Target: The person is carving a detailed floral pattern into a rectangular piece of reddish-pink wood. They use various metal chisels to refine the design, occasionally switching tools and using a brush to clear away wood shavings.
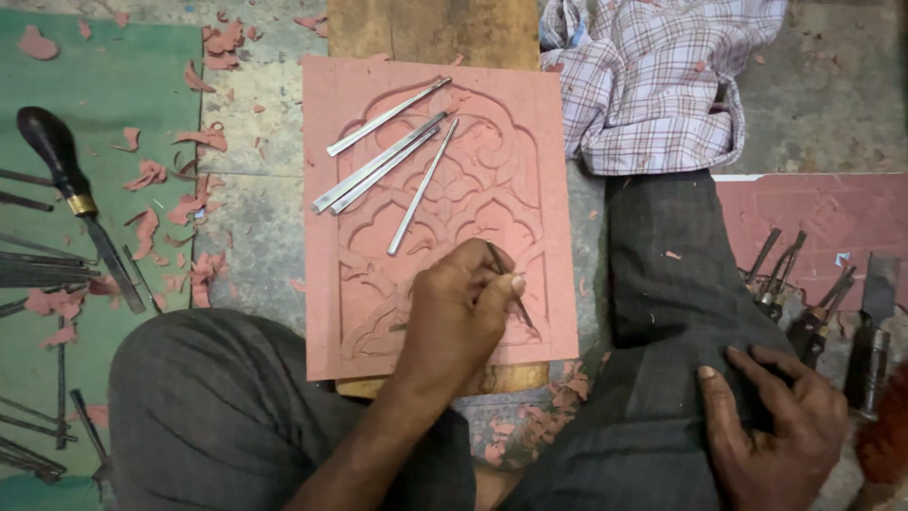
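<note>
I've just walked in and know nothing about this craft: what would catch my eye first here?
First, the pink carved slab in the middle, cut with an arch of leafy scrolls, with four metal chisels lying across its top. The left hand works a thin tool on its lower edge, while the right hand rests on the trouser leg. Pink chips litter the floor at left.

I see no packages, labels, signs or screens anywhere in the frame, from the upper left corner to the lower right; nothing boxed, wrapped, tagged, posted or lit shows itself to me here.
</note>
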